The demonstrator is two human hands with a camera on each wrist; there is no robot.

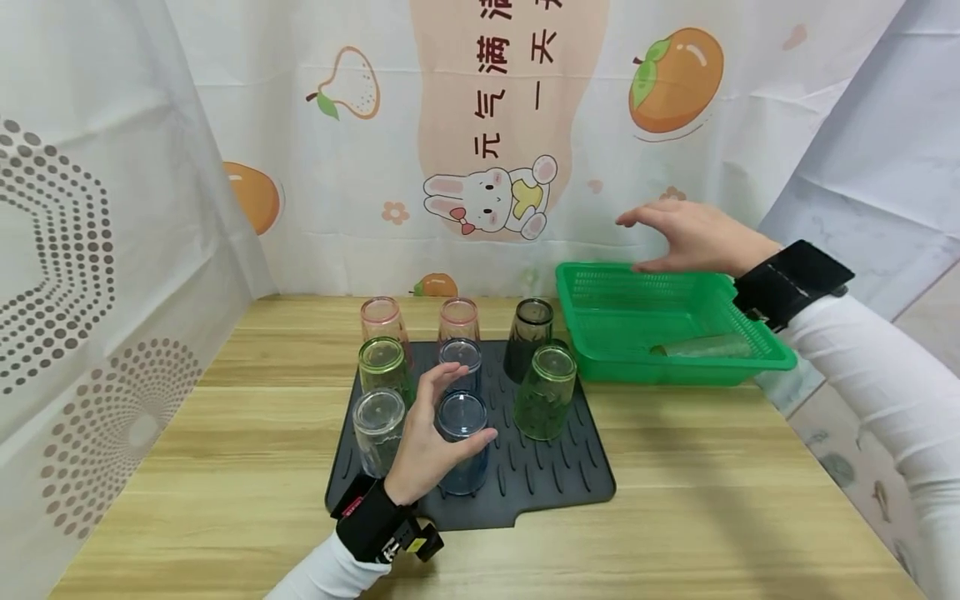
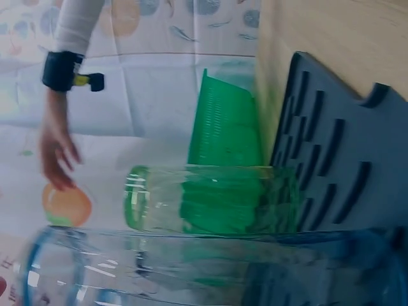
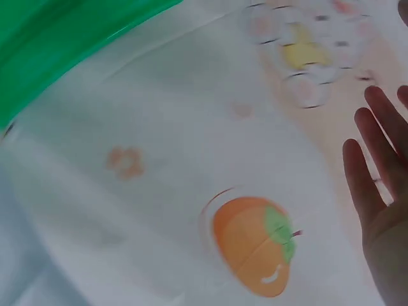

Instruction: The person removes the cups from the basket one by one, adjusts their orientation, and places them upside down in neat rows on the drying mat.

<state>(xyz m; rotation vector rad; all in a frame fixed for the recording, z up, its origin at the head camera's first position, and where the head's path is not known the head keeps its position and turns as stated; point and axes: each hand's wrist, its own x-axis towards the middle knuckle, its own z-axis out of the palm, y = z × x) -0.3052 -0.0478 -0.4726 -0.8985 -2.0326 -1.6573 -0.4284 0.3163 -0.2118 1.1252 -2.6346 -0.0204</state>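
My left hand (image 1: pixel 429 446) is at the front blue glass (image 1: pixel 465 479), with thumb and fingers spread apart around its upper part. That glass stands upside down on a dark grey drying mat (image 1: pixel 540 487) and looms large in the left wrist view. Left of the hand is an upside-down clear glass (image 1: pixel 378 421); just behind is a second blue glass (image 1: pixel 461 354). My right hand (image 1: pixel 693 236) hovers in the air over the back of a green basket (image 1: pixel 675 372), holding nothing, its fingers extended in the right wrist view.
A greenish glass (image 1: pixel 708 347) lies on its side in the basket. Other upside-down glasses stand on the mat: a green one (image 1: pixel 546 400) at right, a green one (image 1: pixel 381 358) at left, a dark one (image 1: pixel 529 337) and two pink ones (image 1: pixel 381 315) at the back. A printed curtain (image 1: pixel 337 183) hangs behind.
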